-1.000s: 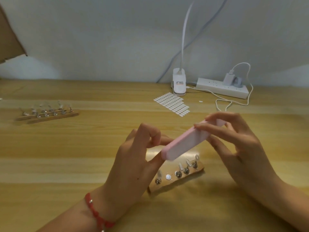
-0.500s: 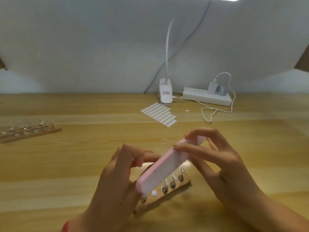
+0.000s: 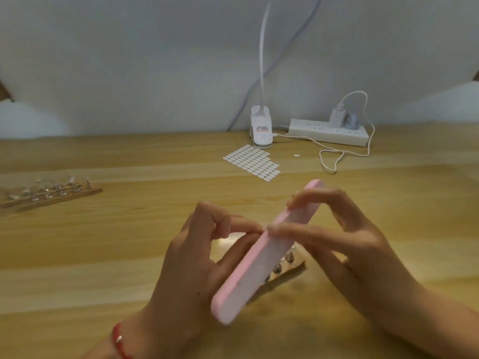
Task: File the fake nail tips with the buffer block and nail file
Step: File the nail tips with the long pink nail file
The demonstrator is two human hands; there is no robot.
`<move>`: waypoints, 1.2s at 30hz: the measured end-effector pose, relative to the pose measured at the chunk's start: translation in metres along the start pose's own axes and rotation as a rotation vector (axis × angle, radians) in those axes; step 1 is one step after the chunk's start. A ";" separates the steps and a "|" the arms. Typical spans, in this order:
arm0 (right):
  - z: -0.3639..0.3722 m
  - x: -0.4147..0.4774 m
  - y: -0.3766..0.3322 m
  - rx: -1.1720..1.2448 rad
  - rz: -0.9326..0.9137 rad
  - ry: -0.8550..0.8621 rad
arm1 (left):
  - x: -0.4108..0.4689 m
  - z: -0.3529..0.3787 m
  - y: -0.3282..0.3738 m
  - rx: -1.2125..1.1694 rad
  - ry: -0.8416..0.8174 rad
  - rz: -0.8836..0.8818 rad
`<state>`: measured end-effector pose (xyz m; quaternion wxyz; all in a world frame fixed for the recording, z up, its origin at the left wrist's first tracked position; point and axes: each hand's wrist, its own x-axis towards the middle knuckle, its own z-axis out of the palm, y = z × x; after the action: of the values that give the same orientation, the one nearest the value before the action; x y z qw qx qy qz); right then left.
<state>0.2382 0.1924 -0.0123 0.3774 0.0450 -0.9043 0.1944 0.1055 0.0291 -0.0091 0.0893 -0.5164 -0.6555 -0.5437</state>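
A long pink buffer block (image 3: 261, 257) slants from lower left to upper right above the table. My right hand (image 3: 344, 250) pinches it near its upper half between fingers and thumb. My left hand (image 3: 204, 257) has its fingers curled, their tips pinched together at the block's left edge; what they pinch is too small to see. Under the block lies a wooden strip (image 3: 287, 274) with metal studs holding nail tips, mostly hidden by the block and both hands.
Two more wooden strips with clear nail tips (image 3: 49, 193) lie at the far left. A sheet of white adhesive dots (image 3: 252, 161) lies behind my hands. A clip lamp (image 3: 261, 133) and a power strip (image 3: 329, 132) with cable stand at the wall.
The buffer block has slid down and toward me along my left fingertips, its lower end now nearer the camera. The head camera has shifted slightly.
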 end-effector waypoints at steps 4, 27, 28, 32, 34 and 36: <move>-0.001 0.003 0.004 -0.022 -0.024 0.006 | 0.000 0.000 -0.003 0.012 0.004 0.014; -0.004 0.008 0.006 -0.011 0.031 -0.005 | -0.001 0.000 -0.005 -0.081 -0.061 -0.009; -0.004 0.008 0.005 0.003 0.054 0.003 | -0.002 0.000 -0.005 -0.089 -0.065 -0.011; 0.006 0.002 -0.008 0.033 -0.107 -0.057 | -0.001 0.001 -0.003 -0.072 -0.058 0.015; -0.001 0.007 0.002 0.024 0.002 -0.012 | -0.001 -0.001 -0.003 -0.065 -0.078 0.028; -0.002 0.007 0.002 0.032 0.060 -0.001 | -0.001 -0.001 -0.004 -0.067 -0.072 -0.015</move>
<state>0.2343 0.1957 -0.0068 0.3701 0.0240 -0.9023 0.2199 0.1029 0.0284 -0.0122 0.0442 -0.5334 -0.6437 -0.5470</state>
